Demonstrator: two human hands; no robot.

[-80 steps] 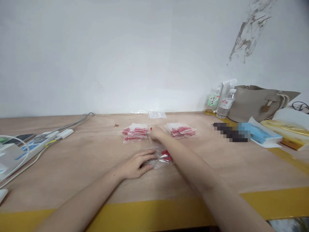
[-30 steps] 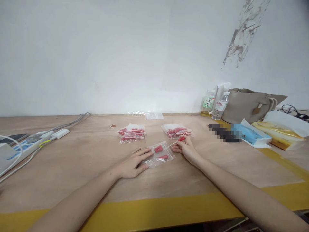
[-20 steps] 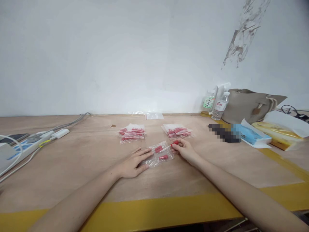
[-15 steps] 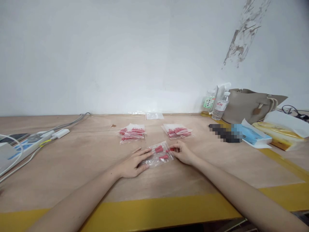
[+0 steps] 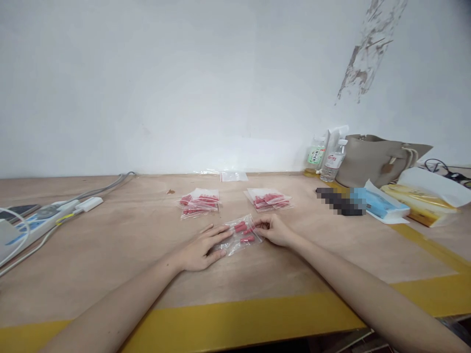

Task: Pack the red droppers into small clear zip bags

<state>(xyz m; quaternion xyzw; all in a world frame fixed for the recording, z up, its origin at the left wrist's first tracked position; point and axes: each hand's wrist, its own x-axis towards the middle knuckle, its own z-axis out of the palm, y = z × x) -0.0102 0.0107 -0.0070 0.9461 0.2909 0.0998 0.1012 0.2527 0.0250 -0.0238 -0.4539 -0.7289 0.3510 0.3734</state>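
Observation:
A clear zip bag [image 5: 235, 245] lies flat on the table in front of me, its mouth toward the right. Inside it are several small red tapered pieces [image 5: 247, 239]. My left hand [image 5: 200, 250] rests palm down with its fingers apart, the fingertips pressing on the left end of the bag. At the bag's mouth, the thumb and fingers of my right hand [image 5: 274, 231] are pinched together. Whatever sits between those fingertips is hidden. One red piece lies just inside the mouth, close to them.
Behind the bag lie two piles of filled zip bags, a left pile [image 5: 200, 202] and a right pile [image 5: 268, 200]. An unfilled bag [image 5: 234, 176] is by the wall. Bottles [image 5: 334, 162], a handbag [image 5: 371, 159] and tissue packs [image 5: 386, 208] stand right; a power strip [image 5: 40, 220] is left.
My right hand has moved slightly left into the bag's mouth. The red piece that was at its fingertips is now farther inside the bag. My left hand stays on the bag.

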